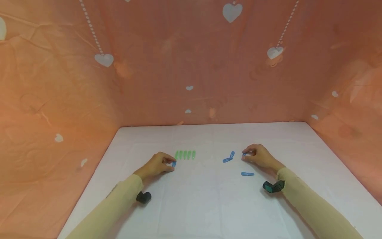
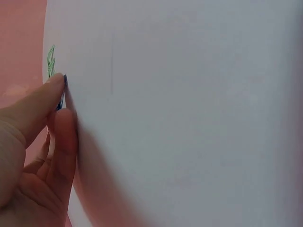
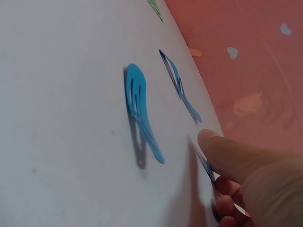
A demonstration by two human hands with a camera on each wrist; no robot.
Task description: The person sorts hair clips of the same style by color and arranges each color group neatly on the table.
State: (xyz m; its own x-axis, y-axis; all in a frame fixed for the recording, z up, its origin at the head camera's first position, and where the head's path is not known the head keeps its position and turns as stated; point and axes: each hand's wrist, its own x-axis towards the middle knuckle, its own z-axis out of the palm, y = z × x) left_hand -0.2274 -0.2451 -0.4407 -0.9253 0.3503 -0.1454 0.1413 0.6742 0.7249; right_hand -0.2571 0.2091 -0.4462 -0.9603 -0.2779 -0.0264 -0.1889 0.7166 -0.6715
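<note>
Between thumb and fingers my left hand pinches a blue snap hair clip, just below the left end of a row of several green hair clips. In the left wrist view the fingers partly cover that blue clip. My right hand pinches another blue hair clip, mostly hidden behind the thumb in the right wrist view. Left of the right hand, two blue clips lie touching or overlapping. One more blue clip lies nearer me, below the right hand.
A white-covered table spreads under both hands. Orange cloth with pale hearts hangs behind it and along both sides. Dark wrist cameras sit at the cuffs of the pale yellow sleeves.
</note>
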